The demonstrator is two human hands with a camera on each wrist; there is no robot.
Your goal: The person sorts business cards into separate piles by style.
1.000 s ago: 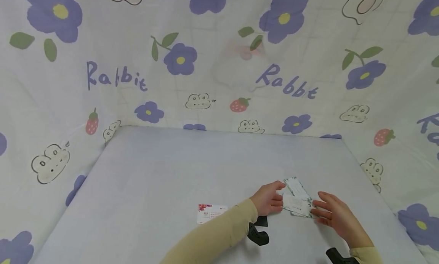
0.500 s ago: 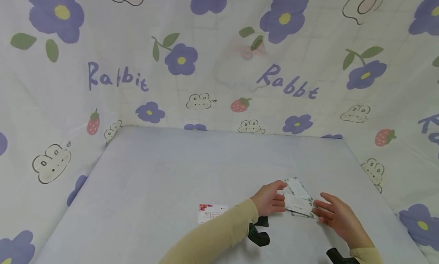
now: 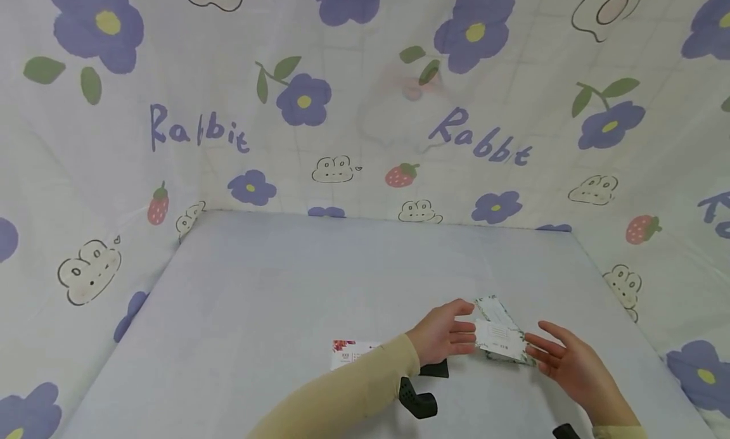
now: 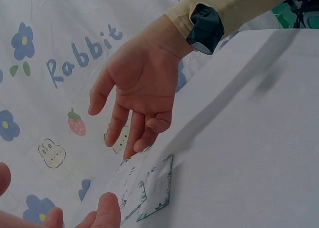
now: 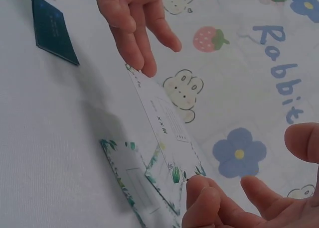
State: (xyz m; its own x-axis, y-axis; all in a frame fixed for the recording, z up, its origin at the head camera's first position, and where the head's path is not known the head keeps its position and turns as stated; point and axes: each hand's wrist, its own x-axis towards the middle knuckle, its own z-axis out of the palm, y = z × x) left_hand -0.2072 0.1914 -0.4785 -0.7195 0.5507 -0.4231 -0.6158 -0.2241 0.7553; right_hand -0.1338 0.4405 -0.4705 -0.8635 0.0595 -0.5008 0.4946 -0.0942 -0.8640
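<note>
A white business card with green leaf trim (image 5: pixel 167 131) spans between my two hands, raised and tilted above other leaf-trimmed cards (image 5: pixel 127 171) on the table. Fingertips of my left hand (image 3: pixel 443 334) meet one end of it, as the right wrist view shows. At the opposite end are the fingertips of my right hand (image 3: pixel 576 366). Both hands have spread, relaxed fingers, with the left palm (image 4: pixel 144 81) facing its wrist camera. Below the left wrist a dark card (image 5: pixel 55 31) lies flat, partly hidden in the head view.
Left of the left hand, a white card with red print (image 3: pixel 342 353) lies partly under the forearm's view. The pale table (image 3: pixel 285 280) is bordered by a hanging cloth (image 3: pixel 342 128) with flowers and rabbits. Black wrist cameras (image 3: pixel 418 399) hang low under the sleeves.
The head view has shifted slightly. My left forearm and wrist have moved a little left, and my right hand a little right. The raised card stays between the fingertips.
</note>
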